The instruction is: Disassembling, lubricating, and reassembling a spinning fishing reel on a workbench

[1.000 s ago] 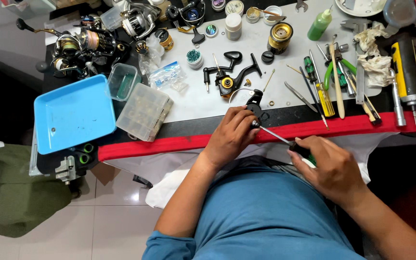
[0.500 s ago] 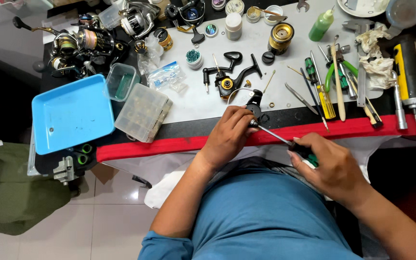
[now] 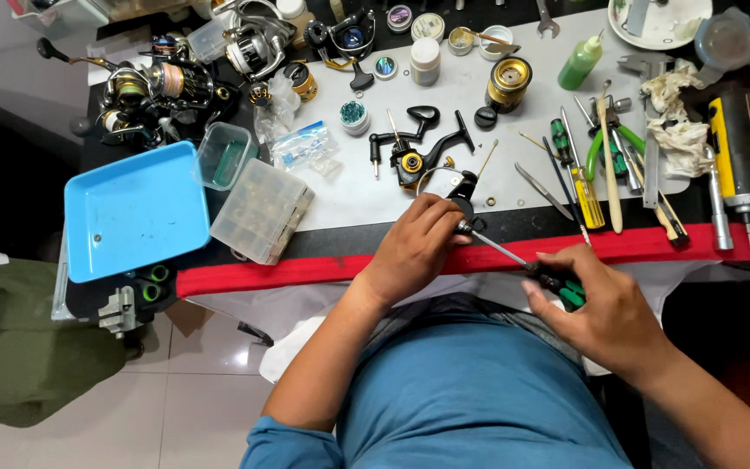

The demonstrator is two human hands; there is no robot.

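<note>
Head view: left hand [image 3: 414, 247] pinches a small black part [image 3: 462, 206] at the desk's [image 3: 349, 243] red edge; right hand [image 3: 605, 308] grips a screwdriver [image 3: 514, 259], apparently turning a screw; steady alignment needed.

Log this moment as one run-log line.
left hand: holds small black part | right hand: grips screwdriver, tip at part | site: red bench edge

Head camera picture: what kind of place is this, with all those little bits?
Probably a fishing reel repair bench: spinning reels, a row of hand tools, and a screwdriver worked by the right hand.
</note>
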